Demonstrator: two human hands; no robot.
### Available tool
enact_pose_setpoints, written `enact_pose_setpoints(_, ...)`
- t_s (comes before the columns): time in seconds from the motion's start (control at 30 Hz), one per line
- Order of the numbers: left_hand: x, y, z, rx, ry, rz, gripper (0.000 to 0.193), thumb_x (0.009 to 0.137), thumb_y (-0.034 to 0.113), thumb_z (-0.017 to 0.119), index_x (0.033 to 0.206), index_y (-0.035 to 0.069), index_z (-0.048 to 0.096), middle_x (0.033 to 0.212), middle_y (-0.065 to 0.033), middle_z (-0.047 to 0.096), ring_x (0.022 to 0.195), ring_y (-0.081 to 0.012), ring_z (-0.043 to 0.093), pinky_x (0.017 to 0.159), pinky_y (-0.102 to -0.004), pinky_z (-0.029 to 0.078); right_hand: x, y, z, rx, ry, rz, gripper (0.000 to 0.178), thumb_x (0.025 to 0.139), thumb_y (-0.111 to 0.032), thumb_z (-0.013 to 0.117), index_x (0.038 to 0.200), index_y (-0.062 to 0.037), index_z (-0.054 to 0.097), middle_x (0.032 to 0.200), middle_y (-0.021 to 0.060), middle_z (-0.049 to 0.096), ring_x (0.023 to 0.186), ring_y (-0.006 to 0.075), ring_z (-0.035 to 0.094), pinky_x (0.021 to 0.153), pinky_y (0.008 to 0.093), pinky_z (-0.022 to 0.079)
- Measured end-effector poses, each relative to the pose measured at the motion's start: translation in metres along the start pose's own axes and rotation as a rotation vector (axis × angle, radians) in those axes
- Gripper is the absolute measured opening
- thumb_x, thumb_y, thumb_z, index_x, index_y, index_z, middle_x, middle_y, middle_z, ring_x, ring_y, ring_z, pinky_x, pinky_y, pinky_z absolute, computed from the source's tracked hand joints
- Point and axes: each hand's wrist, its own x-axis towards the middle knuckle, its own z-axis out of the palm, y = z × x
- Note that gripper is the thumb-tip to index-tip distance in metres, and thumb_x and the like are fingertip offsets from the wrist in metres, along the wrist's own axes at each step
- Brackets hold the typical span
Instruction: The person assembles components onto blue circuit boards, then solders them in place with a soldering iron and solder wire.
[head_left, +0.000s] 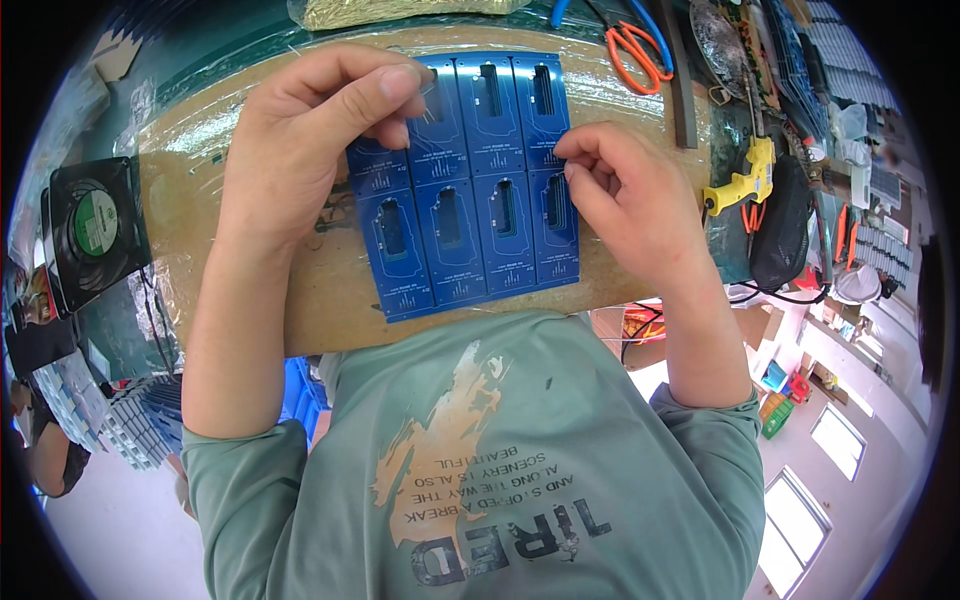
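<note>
A blue circuit board panel lies on a brown work board in front of me. It is made of several like boards, each with a long slot. My left hand hovers over its far left part, thumb and finger pinched together. Thin pale wire-like legs stick out beside the thumb; the rest of that small part is hidden. At the panel's right edge, my right hand has thumb and forefinger closed on the rim.
A black fan stands at the left. Orange-handled scissors, a dark bar, a yellow-handled tool and a black pouch lie at the right. A gold-coloured bundle sits at the far edge.
</note>
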Motion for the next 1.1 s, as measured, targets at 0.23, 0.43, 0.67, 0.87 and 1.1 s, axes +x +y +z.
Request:
enact_pose_setpoints(0.23,0.0,0.0,0.0,0.019,-0.002,-0.006,0.019,0.094,0.016,0.068,0.104,-0.001,0.07,0.092,-0.0084,0.069,0.074,-0.0135,0.063,0.072,-0.0254,0.052,-0.003,0.002,0.007,-0.113,0.033,-0.157,0.015,0.086,-0.003,0.065,0.101,-0.0054,0.066,0.086,0.0059,0.065,0.068,0.017,0.061,0.062,0.0293,0.049)
enact_pose_setpoints(0.43,0.0,-0.001,0.0,0.039,-0.013,0.012,0.021,0.094,0.017,0.068,0.104,-0.001,0.07,0.093,-0.0089,0.07,0.074,-0.0136,0.063,0.072,-0.0258,0.052,-0.002,-0.004,0.005,-0.108,0.012,-0.095,0.014,0.086,-0.006,0.068,0.099,-0.0057,0.066,0.086,0.0061,0.065,0.068,0.0176,0.062,0.063,0.0298,0.05)
enact_pose_setpoints(0.67,0.0,0.0,0.004,-0.012,0.007,-0.006,0.019,0.091,0.021,0.072,0.096,0.003,0.073,0.085,-0.0025,0.069,0.073,-0.0094,0.06,0.069,-0.0229,0.049,-0.001,0.0,0.0,0.042,-0.07,0.066,0.015,0.087,-0.017,0.066,0.097,-0.0065,0.066,0.093,0.0119,0.068,0.082,0.0328,0.065,0.072,0.0408,0.051)
enact_pose_setpoints(0.87,-0.001,0.001,0.004,-0.032,0.009,-0.02,0.022,0.093,0.023,0.069,0.099,0.002,0.074,0.086,-0.0038,0.07,0.073,-0.0096,0.06,0.069,-0.0231,0.05,-0.001,0.006,0.001,0.089,-0.086,0.157,0.018,0.087,-0.021,0.068,0.097,-0.0063,0.066,0.087,0.0103,0.068,0.08,0.0285,0.065,0.072,0.038,0.051)
enact_pose_setpoints(1.1,-0.001,0.002,0.005,-0.005,-0.022,-0.067,0.025,0.097,0.021,0.064,0.104,-0.002,0.07,0.091,-0.0084,0.07,0.074,-0.013,0.063,0.073,-0.0256,0.052,0.006,-0.005,0.01,0.21,0.039,0.132,0.019,0.085,-0.021,0.072,0.098,-0.007,0.068,0.086,0.0083,0.067,0.07,0.0236,0.065,0.065,0.035,0.051)
